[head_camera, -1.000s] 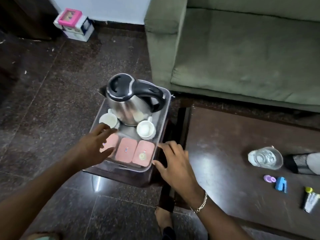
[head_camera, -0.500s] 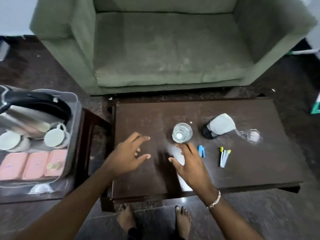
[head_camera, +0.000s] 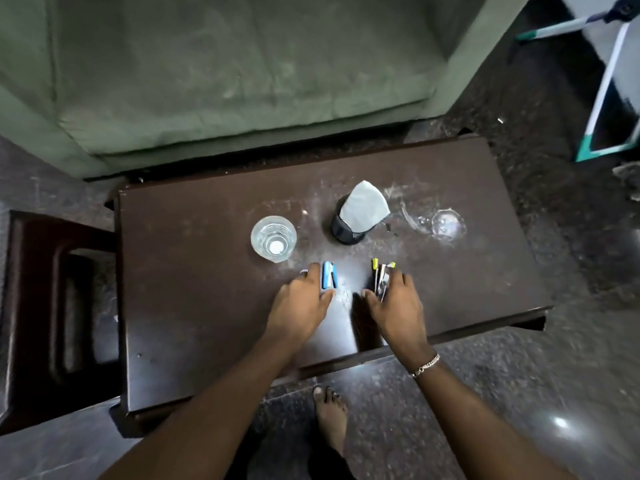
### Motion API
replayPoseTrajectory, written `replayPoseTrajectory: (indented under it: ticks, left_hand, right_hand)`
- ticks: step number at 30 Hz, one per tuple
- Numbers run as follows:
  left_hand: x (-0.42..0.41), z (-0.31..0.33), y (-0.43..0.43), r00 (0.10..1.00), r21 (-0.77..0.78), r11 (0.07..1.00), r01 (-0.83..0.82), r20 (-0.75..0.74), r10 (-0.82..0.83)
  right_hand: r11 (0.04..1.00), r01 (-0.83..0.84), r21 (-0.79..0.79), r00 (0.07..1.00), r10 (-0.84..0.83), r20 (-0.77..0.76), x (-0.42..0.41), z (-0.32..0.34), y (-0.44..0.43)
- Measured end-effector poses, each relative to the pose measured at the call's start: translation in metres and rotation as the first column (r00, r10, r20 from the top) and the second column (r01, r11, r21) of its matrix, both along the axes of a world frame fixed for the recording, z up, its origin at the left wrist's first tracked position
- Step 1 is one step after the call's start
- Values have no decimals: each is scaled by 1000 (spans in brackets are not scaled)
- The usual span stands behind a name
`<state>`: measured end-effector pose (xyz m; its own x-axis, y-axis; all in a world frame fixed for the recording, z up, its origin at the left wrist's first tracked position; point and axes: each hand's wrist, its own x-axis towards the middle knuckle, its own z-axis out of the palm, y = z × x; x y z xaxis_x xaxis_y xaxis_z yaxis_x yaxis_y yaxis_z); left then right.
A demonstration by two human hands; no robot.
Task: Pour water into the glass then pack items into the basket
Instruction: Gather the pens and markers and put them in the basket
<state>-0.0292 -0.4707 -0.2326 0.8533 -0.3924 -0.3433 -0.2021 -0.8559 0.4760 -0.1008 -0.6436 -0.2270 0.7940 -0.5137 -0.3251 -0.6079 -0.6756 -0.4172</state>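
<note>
Both hands have moved forward from bare counter [head_camera: 207,306]: left hand [head_camera: 301,303] half-curled around one blue stapler [head_camera: 328,274], right hand [head_camera: 396,303] closing on the pens [head_camera: 382,277], count unclear. One glass [head_camera: 273,238] stands beyond.
</note>
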Motion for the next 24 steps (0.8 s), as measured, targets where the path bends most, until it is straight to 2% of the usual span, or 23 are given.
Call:
replayPoseTrajectory:
  ticks: [4, 9, 17, 24]
  left_hand:
    - [-7, -20, -36, 987, 110, 981, -158, -5, 160]
    - [-8, -41, -53, 979, 149, 968, -202, 39, 198]
    - [-7, -39, -52, 980, 89, 977, -195, 63, 190]
    - [-10, 16, 4, 962, -21, 971, -238, 131, 239]
  right_hand:
    - [992, 127, 24, 988, -124, -95, 3, -23, -4]
    - [984, 178, 2, 979, -178, -96, 6, -41, -10]
    - [988, 156, 13, 988, -156, -14, 2, -46, -7]
    - [997, 77, 14, 989, -78, 127, -1, -1, 38]
